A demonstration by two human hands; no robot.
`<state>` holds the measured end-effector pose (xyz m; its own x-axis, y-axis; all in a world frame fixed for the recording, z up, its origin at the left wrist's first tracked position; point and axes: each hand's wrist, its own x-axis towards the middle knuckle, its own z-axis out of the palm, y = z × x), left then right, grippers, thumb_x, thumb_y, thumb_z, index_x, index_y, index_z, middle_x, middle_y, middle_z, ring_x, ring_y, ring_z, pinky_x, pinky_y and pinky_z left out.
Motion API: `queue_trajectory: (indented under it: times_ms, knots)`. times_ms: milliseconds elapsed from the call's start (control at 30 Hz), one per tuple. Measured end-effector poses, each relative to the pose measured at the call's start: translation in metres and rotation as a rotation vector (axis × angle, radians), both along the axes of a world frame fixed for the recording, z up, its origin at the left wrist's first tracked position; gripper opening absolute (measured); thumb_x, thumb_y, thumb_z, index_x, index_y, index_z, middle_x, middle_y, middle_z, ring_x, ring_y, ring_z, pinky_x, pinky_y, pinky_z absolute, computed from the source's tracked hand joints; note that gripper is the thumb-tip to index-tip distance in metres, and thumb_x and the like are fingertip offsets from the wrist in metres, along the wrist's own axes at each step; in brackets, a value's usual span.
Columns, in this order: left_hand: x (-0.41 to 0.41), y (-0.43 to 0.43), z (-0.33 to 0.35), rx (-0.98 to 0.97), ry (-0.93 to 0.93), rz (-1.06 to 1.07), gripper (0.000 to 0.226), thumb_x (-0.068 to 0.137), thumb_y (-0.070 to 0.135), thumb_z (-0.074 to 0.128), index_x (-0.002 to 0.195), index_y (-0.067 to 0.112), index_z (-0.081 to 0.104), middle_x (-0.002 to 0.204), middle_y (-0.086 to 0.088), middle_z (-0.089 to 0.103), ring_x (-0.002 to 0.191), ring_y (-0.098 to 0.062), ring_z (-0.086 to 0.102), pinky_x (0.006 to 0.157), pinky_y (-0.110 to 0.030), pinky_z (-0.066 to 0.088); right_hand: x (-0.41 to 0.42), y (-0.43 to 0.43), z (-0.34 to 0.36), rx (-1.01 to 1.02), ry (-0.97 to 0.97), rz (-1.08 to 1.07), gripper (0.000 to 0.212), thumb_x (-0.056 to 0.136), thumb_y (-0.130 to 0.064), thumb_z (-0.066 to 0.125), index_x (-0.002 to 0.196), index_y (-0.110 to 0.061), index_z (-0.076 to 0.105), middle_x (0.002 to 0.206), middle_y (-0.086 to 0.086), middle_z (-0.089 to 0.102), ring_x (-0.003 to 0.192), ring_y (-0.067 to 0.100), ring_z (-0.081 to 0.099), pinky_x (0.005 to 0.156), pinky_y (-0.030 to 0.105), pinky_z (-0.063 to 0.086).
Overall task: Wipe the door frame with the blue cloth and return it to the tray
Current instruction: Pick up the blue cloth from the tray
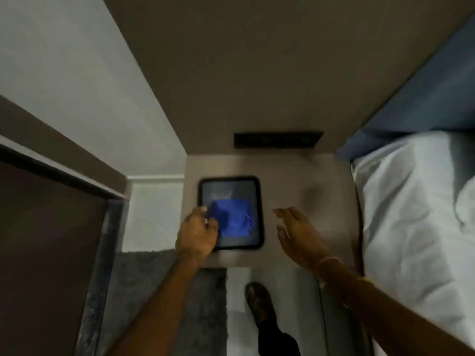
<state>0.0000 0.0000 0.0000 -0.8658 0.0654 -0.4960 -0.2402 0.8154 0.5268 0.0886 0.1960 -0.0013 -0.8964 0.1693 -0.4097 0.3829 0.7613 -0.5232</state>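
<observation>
Left hand (198, 233) at the edge of the blue cloth (232, 218) in the tray (259, 209) on the bench (295, 176), grip maybe closing on it but hard to tell, right hand (298, 235) open and empty: best to pinch a good bunch and lift straight up.

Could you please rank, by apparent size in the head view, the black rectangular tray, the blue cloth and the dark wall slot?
1. Black rectangular tray
2. Dark wall slot
3. Blue cloth, close to the slot and partly hidden by the left hand, so unsure.

Soft blue cloth (232, 218) lies in a glossy, dark-rimmed tray (257, 242).
</observation>
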Motion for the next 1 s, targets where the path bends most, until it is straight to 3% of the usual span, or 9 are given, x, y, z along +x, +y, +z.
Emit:
queue_trajectory:
  times_ms: [200,333,433,533,867,933,1000]
  knots:
    - [-0.017,0.009,-0.1,-0.286,0.145,-0.508,0.082,0.079,0.032,0.068,0.146,0.019,0.022,0.146,-0.013,0.03,0.128,-0.033,0.04,0.1,-0.048,0.043,-0.025,-0.023,-0.101,-0.045,-0.018,0.133,0.047,0.089,-0.008,0.05,0.135,-0.008,0.038,0.135,0.016,0.042,0.119,0.032,0.043,0.097,0.042,0.044]
    - [-0.028,0.014,-0.139,-0.354,0.096,-0.657,0.104,0.074,0.037,0.074,0.15,0.021,0.005,0.157,-0.013,0.006,0.139,-0.034,0.024,0.108,-0.049,0.034,-0.049,-0.04,-0.14,0.078,0.004,0.303,0.071,0.089,-0.015,0.056,0.146,-0.02,0.015,0.155,0.012,0.015,0.138,0.034,0.02,0.106,0.047,0.037]
    - [-0.025,0.013,-0.15,-0.356,0.025,-0.658,0.099,0.08,0.033,0.07,0.151,0.019,0.002,0.16,-0.011,0.001,0.142,-0.034,0.019,0.11,-0.047,0.032,-0.064,-0.043,-0.162,0.225,-0.049,0.502,0.082,0.09,-0.023,0.058,0.147,-0.027,0.0,0.159,0.01,-0.004,0.143,0.04,0.0,0.11,0.052,0.03]
    - [-0.02,0.012,-0.154,-0.337,0.054,-0.629,0.084,0.088,0.022,0.061,0.151,0.014,0.005,0.16,-0.012,0.002,0.141,-0.034,0.019,0.111,-0.042,0.031,-0.072,-0.04,-0.175,0.268,-0.073,0.607,0.079,0.092,-0.022,0.054,0.147,-0.025,-0.002,0.158,0.013,-0.008,0.141,0.045,-0.006,0.112,0.055,0.026]
    - [-0.021,0.007,-0.161,-0.076,0.084,-0.423,0.063,0.087,0.003,0.054,0.145,0.006,0.03,0.157,-0.013,0.02,0.141,-0.03,0.026,0.115,-0.037,0.026,-0.079,-0.048,-0.178,0.365,-0.018,0.694,0.048,0.101,-0.015,0.027,0.145,-0.012,0.009,0.154,0.028,0.002,0.134,0.059,0.01,0.097,0.056,0.043]
    - [-0.02,0.004,-0.159,0.014,0.109,-0.347,0.059,0.086,-0.001,0.053,0.142,0.004,0.035,0.153,-0.015,0.026,0.139,-0.029,0.031,0.113,-0.035,0.031,-0.083,-0.051,-0.174,0.343,-0.05,0.665,0.044,0.1,-0.016,0.03,0.143,-0.012,0.018,0.154,0.027,0.005,0.134,0.058,0.012,0.093,0.057,0.045]
    - [-0.015,-0.002,-0.152,0.122,0.15,-0.172,0.054,0.086,-0.003,0.052,0.138,0.003,0.04,0.146,-0.018,0.034,0.128,-0.026,0.042,0.102,-0.025,0.039,-0.087,-0.051,-0.166,0.268,-0.034,0.577,0.045,0.098,-0.018,0.04,0.14,-0.012,0.026,0.152,0.023,0.018,0.134,0.052,0.022,0.091,0.054,0.047]
